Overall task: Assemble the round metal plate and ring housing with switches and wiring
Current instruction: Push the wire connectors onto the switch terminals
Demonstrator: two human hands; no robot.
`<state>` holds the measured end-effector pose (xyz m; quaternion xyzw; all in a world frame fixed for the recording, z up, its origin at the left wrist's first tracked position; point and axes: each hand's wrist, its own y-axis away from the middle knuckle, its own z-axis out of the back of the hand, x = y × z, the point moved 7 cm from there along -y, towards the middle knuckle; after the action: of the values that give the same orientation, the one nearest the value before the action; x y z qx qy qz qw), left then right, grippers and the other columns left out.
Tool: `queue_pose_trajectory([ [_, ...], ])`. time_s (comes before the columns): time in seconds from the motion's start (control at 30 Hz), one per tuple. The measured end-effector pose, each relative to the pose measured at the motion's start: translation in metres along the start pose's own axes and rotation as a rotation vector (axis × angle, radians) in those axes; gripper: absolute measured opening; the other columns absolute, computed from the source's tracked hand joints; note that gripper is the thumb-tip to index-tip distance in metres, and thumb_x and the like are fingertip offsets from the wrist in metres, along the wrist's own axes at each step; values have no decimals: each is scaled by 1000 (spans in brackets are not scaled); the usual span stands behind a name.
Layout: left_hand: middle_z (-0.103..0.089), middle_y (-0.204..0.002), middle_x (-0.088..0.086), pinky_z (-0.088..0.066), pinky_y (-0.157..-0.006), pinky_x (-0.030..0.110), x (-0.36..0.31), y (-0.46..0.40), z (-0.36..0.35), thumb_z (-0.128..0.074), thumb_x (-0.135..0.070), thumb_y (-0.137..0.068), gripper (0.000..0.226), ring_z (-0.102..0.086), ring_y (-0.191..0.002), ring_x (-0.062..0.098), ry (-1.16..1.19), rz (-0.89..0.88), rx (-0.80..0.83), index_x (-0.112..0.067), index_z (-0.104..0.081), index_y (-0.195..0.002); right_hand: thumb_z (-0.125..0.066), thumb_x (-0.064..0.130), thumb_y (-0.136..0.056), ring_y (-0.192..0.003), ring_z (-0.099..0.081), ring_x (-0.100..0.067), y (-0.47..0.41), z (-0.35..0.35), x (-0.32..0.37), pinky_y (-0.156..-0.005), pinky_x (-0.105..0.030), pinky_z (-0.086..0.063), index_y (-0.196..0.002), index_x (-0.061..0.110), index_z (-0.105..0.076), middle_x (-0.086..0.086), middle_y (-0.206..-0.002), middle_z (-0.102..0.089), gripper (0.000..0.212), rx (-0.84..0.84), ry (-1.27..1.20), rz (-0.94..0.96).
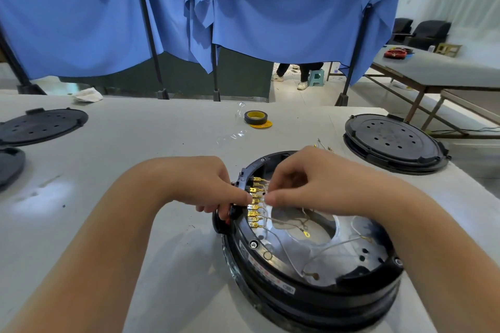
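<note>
A black ring housing (273,265) lies on the white table, with a shiny round metal plate (359,230) set inside it. A row of several gold terminals (255,205) lines its left inner rim at the switch block. Thin white wires (286,249) with gold ring lugs trail across the plate. My left hand (208,186) grips the housing's left edge, thumb against the terminals. My right hand (305,184) pinches a white wire end at the terminal row, fingertip to fingertip with the left thumb.
A black perforated cover (392,140) stands at the right, another (40,124) at the far left with a dark disc (10,165) below it. A yellow tape roll (257,119) and clear plastic film (232,135) lie behind. Blue curtains hang beyond the table.
</note>
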<state>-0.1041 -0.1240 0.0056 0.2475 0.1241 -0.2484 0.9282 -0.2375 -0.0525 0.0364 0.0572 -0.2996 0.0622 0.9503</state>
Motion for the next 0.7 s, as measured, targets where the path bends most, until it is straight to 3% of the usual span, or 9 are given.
queue_pose_trajectory([
  [0.13,-60,-61,-6,-41,-59,27,1,-5,13,-51,-66,-84,52,-56,-60,9,57,17,-212,-20,-61,-63,-71,46,-75,-68,-63,5,6,50,-27,-64,-19,-45,-76,33,-73,19,-74,-70,14,-253,-67,-78],
  [0.3,-59,-91,-6,-40,-67,31,-14,-17,15,-52,-52,-91,28,-55,-82,12,268,-50,-618,-24,-51,-92,-73,28,-82,-71,-64,-14,-20,92,-91,-62,-23,-51,-82,20,-73,-2,-77,-72,8,-418,-92,-330],
  [0.4,-57,-101,-6,-40,-71,30,-15,-26,5,-51,-50,-92,27,-56,-89,14,331,-85,-658,-27,-48,-106,-70,20,-84,-68,-59,-17,-45,90,-122,-59,-24,-51,-90,9,-72,-11,-84,-70,12,-377,-32,-457],
  [0.53,-57,-102,-6,-41,-73,30,-10,-34,-3,-49,-50,-92,28,-57,-89,15,370,-79,-658,-27,-49,-108,-67,16,-86,-85,-67,-30,-72,69,-151,-84,-38,-57,-101,-5,-68,-22,-100,-70,26,-231,80,-570],
  [0.7,-57,-96,-8,-39,-71,30,-7,-37,-7,-44,-51,-94,28,-55,-85,10,374,-62,-664,-26,-51,-105,-70,18,-84,-94,-69,-33,-89,70,-165,-89,-43,-55,-106,-8,-65,-22,-102,-70,34,-237,97,-597],
])
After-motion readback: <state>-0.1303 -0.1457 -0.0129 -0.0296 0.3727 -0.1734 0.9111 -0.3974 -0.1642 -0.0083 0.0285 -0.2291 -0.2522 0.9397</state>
